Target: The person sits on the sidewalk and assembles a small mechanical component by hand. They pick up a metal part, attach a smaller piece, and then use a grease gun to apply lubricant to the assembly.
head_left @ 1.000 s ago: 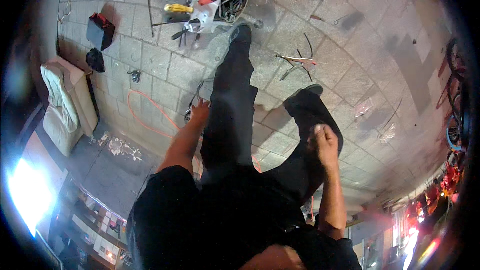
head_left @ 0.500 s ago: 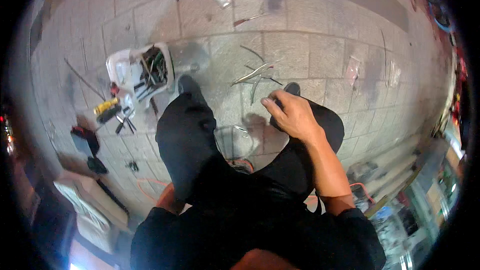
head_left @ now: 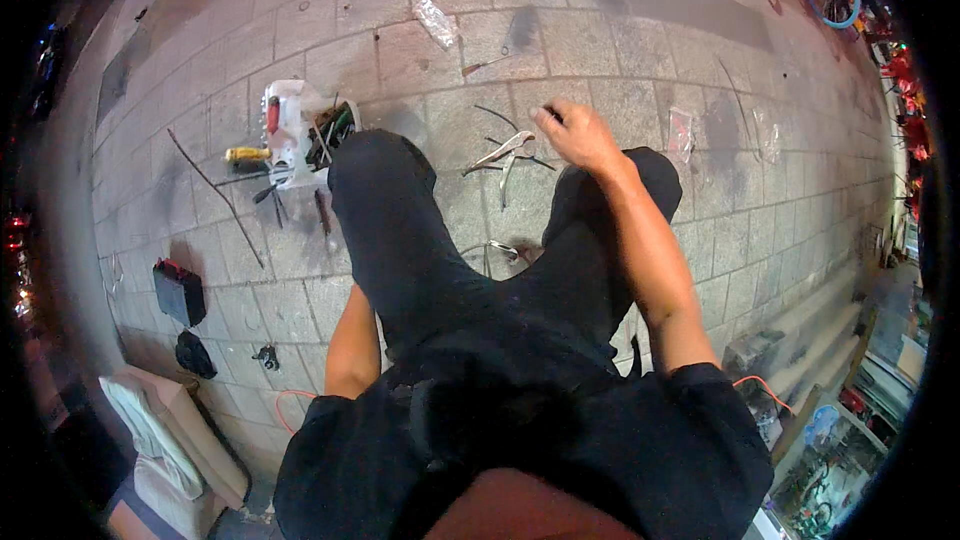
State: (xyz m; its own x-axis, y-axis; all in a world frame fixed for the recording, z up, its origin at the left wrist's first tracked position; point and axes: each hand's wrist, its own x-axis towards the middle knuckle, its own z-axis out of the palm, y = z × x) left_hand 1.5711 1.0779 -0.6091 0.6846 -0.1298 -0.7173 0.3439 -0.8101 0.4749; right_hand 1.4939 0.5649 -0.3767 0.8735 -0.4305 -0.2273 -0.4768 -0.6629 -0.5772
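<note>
Right hand (head_left: pixel 580 135) was hanging out by the right knee (head_left: pixel 655 168), fingers half curled with the thumb close in, and honestly I couldn't tell if anything was pinched in there; left hand was hidden behind the left leg (head_left: pixel 385 200), so no clue on that grip. Pliers-looking tool (head_left: pixel 511 146) lay on the paving just left of the right hand and a bit nearer the body, handles splayed, the longer line slanting from near-left to far-right, right hand clearly closer, with the white tool caddy (head_left: pixel 290 100) farther left.
</note>
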